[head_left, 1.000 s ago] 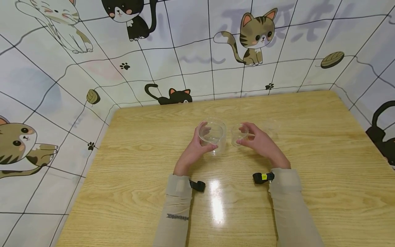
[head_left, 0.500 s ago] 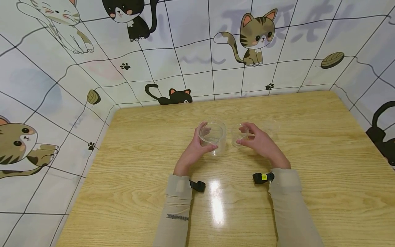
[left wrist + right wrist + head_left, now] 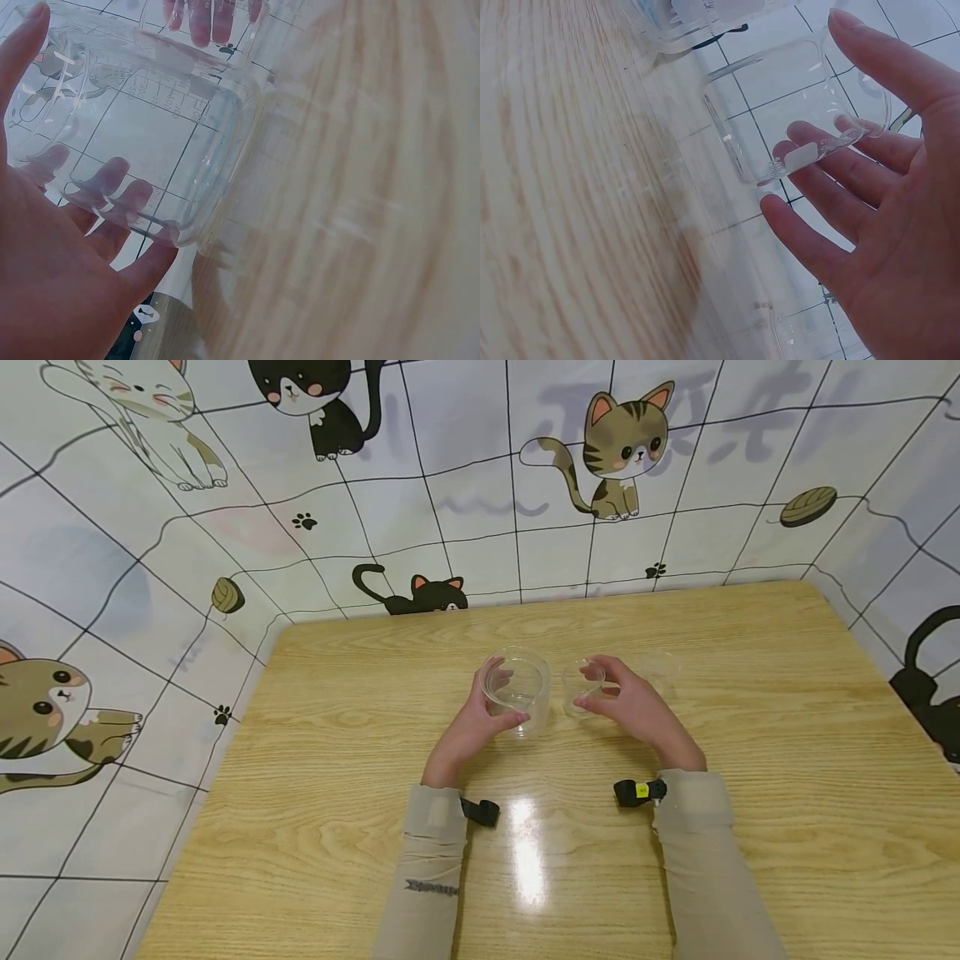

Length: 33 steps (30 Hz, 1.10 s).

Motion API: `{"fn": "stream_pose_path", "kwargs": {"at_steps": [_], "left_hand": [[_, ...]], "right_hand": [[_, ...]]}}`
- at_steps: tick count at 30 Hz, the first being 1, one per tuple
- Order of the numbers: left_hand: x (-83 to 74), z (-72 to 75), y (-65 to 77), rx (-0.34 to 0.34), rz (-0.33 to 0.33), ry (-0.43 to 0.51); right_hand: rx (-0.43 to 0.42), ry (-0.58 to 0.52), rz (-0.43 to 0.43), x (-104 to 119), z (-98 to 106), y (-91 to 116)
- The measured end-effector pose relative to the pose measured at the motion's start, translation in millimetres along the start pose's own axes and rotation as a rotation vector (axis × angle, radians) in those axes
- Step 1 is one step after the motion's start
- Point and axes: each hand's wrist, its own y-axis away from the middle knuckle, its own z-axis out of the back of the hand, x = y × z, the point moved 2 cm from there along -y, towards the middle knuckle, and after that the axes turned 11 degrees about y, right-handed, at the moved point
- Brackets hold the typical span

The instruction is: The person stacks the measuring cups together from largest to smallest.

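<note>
Counted on the worktop point(image 3: 322, 735): two clear beakers, one larger and one smaller, plus one faint transparent item point(image 3: 660, 667) near the right hand, its form too indistinct to classify. Hands present: two, each in a beige sleeve, with one black wrist camera apiece. The larger beaker point(image 3: 529, 681) is upright at the middle of the worktop; the left hand point(image 3: 478, 714) has a wide grip around it, thumb on the near side and fingers on the far side. The smaller beaker point(image 3: 576, 687), upright just to its right and apart from it, is held by the right hand point(image 3: 633, 703) in a narrower grip between thumb and fingers. Both beakers are see-through: fingers and the printed grid of the wall point(image 3: 480, 510) show through the glass. Measuring marks are visible on the larger beaker, a white patch on the smaller. Whether either base touches the worktop cannot be told.
</note>
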Motion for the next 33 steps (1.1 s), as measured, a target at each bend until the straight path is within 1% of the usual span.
{"fn": "stream_pose_path", "kwargs": {"at_steps": [6,15,16,18,23,25,33], "left_hand": [[1.6,0.0,0.0,-0.005,-0.009,0.019],[1.7,0.6,-0.1,0.004,-0.006,0.018],[2.4,0.8,-0.5,0.000,0.002,0.024],[9.9,2.1,-3.1,-0.018,-0.002,0.027],[8.5,1.2,-2.1,-0.027,0.004,0.024],[0.9,-0.2,0.7,-0.015,0.018,0.020],[2.1,1.4,0.3,-0.009,0.021,0.022]], "right_hand": [[-0.023,0.009,0.002,1,1,1],[-0.095,-0.020,0.028,8,4,3],[-0.104,-0.021,0.033,9,4,3],[-0.122,-0.031,0.042,12,5,4],[-0.163,-0.050,0.076,18,7,5],[-0.177,-0.052,0.090,21,7,6],[-0.198,-0.045,0.130,32,5,7]]}}
